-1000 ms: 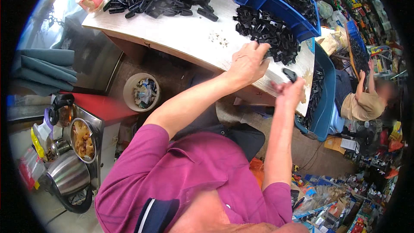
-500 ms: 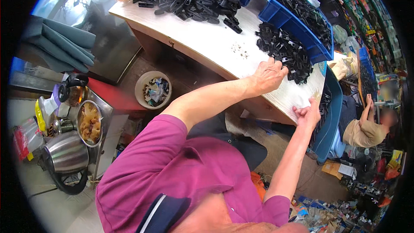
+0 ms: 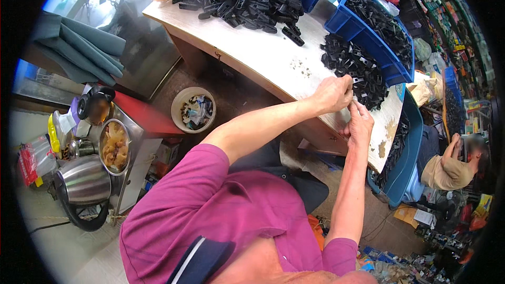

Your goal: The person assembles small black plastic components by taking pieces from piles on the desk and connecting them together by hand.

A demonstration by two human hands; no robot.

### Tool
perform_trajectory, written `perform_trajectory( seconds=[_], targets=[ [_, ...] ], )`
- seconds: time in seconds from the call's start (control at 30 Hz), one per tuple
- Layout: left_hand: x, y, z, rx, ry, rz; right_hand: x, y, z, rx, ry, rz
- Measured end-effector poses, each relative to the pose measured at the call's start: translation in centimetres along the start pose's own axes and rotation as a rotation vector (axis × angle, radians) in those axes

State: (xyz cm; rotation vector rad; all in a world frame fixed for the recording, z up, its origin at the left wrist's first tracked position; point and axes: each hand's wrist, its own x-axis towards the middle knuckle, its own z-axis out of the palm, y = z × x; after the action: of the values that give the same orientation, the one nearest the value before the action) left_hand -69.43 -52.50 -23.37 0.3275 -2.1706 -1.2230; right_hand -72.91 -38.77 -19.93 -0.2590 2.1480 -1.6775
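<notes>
My left hand is closed in a pinch at the near edge of a pile of small black plastic parts. Fingertips almost meeting it, my right hand is closed too, over the corner of the white tabletop. Whatever the two hands hold between them is too small or hidden to make out. A scatter of tiny pale bits lies left of the black pile. Farther left spreads a bigger heap of longer black plastic pieces.
Behind the near pile stands a blue crate of black parts. A teal bin is beside the table's right end. On the floor to the left sits a white bucket of scraps. Another person sits at far right.
My right hand has moved left and up from the table's right edge to meet my left hand. The left hand has shifted slightly down beside the pile.
</notes>
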Motion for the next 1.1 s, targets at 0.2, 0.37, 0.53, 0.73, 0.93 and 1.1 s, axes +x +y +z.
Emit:
perform_trajectory(
  seconds=[0.2,0.37,0.53,0.73,0.93,1.1],
  targets=[
    [-0.4,-0.7,0.2,-0.279,0.019,-0.120,-0.3,-0.2,0.0,-0.048,-0.085,-0.012],
    [-0.9,-0.6,-0.4,-0.524,-0.050,-0.186,-0.8,0.2,0.7,0.022,-0.111,-0.076],
    [-1.8,0.1,-2.6,-0.240,-0.130,-0.019,-1.1,0.7,1.1,0.019,-0.080,-0.132],
    [-3.2,2.8,-3.0,-0.845,-0.266,-0.477,0.3,2.5,0.5,-0.034,0.030,-0.237],
    [-2.5,1.8,-2.7,-0.989,-0.202,-0.699,-0.8,1.0,1.4,0.008,-0.039,-0.158],
    [-2.5,1.5,-3.8,-0.681,-0.205,-0.472,-1.3,1.0,1.0,0.016,-0.079,-0.160]
  ],
)
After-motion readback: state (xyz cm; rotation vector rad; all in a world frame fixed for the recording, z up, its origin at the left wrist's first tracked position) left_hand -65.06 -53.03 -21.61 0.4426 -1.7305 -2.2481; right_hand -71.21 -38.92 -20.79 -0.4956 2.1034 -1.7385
